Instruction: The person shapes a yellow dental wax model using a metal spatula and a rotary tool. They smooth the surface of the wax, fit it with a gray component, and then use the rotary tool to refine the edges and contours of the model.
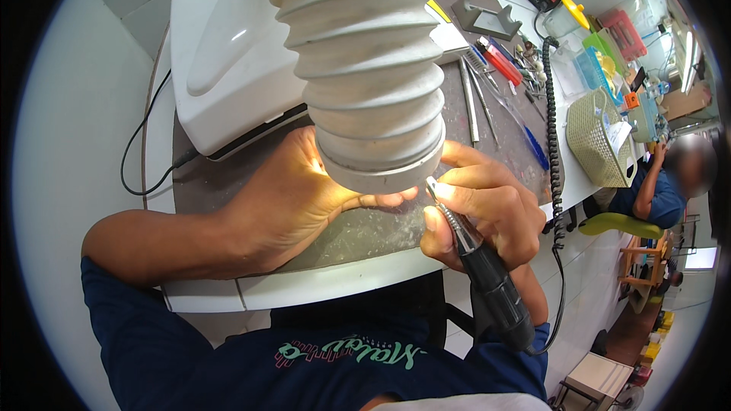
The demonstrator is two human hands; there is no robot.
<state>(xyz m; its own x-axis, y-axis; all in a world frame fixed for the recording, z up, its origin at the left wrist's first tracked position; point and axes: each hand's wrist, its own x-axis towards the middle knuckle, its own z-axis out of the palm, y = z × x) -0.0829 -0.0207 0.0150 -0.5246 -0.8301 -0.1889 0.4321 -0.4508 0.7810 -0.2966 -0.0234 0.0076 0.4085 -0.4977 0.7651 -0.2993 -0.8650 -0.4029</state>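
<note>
My right hand point(495, 198) is closed round a black rotary handpiece point(499, 297), whose slim metal neck lies between thumb and fingers and points up and left. Beside its tip, a small pale piece point(432, 183) shows at my fingertips. My left hand point(304, 190) reaches in under the mouth of a ribbed white suction hose point(373, 84). Its fingers curl below the rim, and the hose hides most of them. What they hold, if anything, is out of sight. Bright light falls on both hands beneath the hose.
A white machine housing point(228, 53) stands at the left on the grey work mat point(327, 247). Several thin metal tools point(468, 103) and a red lighter point(500, 61) lie at the right. A coiled black cord point(553, 122) runs near a woven basket point(598, 141). Further right, another person point(666, 190) sits.
</note>
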